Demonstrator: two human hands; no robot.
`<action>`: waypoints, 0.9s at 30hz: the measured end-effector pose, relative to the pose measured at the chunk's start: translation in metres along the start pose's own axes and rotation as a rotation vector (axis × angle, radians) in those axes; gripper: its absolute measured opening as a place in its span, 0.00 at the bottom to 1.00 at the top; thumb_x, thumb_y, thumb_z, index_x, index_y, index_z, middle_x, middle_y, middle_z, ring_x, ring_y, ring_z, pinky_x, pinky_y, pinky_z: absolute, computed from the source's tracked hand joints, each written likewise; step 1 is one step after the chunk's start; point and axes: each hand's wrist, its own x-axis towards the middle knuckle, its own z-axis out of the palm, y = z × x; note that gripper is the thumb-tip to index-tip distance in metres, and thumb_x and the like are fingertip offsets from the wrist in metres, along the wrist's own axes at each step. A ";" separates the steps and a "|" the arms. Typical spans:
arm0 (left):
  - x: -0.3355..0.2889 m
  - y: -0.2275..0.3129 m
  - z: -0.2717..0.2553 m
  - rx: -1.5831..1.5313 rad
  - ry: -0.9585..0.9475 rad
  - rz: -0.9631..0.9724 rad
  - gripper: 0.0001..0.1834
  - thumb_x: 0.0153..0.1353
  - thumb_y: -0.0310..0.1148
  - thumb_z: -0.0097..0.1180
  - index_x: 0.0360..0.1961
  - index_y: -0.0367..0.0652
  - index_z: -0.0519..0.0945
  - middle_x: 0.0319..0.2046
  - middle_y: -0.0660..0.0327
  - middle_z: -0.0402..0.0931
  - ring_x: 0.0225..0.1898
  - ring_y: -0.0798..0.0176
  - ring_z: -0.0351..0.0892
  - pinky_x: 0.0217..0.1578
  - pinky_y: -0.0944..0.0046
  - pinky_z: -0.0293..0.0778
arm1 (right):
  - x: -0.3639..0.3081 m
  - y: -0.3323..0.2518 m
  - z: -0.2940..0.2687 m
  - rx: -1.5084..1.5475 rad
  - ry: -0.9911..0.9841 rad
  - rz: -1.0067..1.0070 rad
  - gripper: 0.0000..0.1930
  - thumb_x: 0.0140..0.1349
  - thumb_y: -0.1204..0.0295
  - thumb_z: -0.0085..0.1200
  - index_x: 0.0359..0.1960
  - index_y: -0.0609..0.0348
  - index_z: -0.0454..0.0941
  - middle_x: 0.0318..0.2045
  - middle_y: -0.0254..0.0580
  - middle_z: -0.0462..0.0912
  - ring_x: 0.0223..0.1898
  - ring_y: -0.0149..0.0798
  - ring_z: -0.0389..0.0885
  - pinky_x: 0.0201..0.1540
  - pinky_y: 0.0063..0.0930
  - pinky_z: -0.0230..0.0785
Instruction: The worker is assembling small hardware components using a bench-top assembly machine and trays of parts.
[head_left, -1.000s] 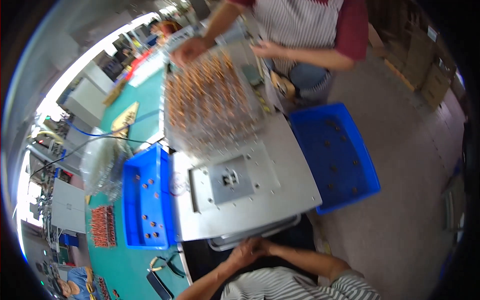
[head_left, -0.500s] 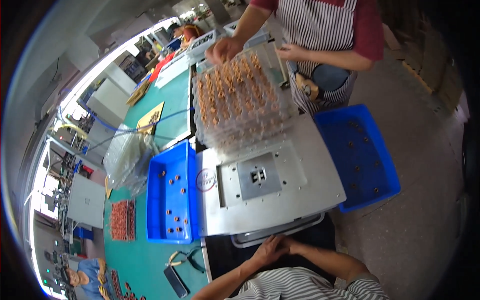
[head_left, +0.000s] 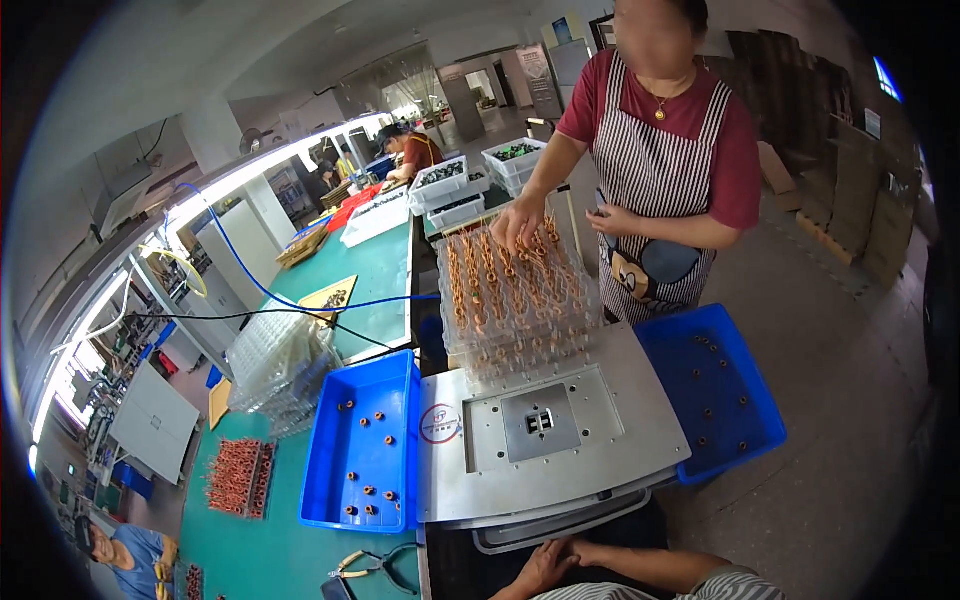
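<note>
At the lower edge, my left hand [head_left: 545, 567] and my right hand [head_left: 585, 553] rest together, fingers closed, with nothing visible in them. Part of the right fingers is hidden behind the left. Just beyond them is a metal machine plate [head_left: 470, 497] with a square insert [head_left: 562, 443] and small central opening. On its far side stands a stack of clear plastic trays [head_left: 590, 305] holding many copper-coloured parts [head_left: 490, 275]. A co-worker's hand [head_left: 520, 222] reaches into the top tray.
Blue bins with small copper pieces flank the plate, one left [head_left: 335, 440] and one right [head_left: 770, 430]. Pliers [head_left: 375, 568], a block of reddish parts [head_left: 240, 478] and bagged trays [head_left: 280, 355] lie on the green table [head_left: 270, 540]. A striped-apron co-worker [head_left: 655, 150] stands opposite.
The view has tilted up, so the machine, bins and my hands sit lower in the picture. The co-worker's hand has moved from the trays' far left edge over the parts. My hands stay together.
</note>
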 end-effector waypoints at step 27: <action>0.215 0.121 -0.209 -0.405 0.518 0.251 0.09 0.64 0.31 0.58 0.40 0.37 0.80 0.24 0.57 0.81 0.27 0.67 0.82 0.30 0.68 0.75 | 0.065 -0.503 -0.247 -1.266 0.693 -0.571 0.12 0.57 0.71 0.59 0.43 0.57 0.81 0.38 0.46 0.80 0.38 0.49 0.80 0.43 0.36 0.73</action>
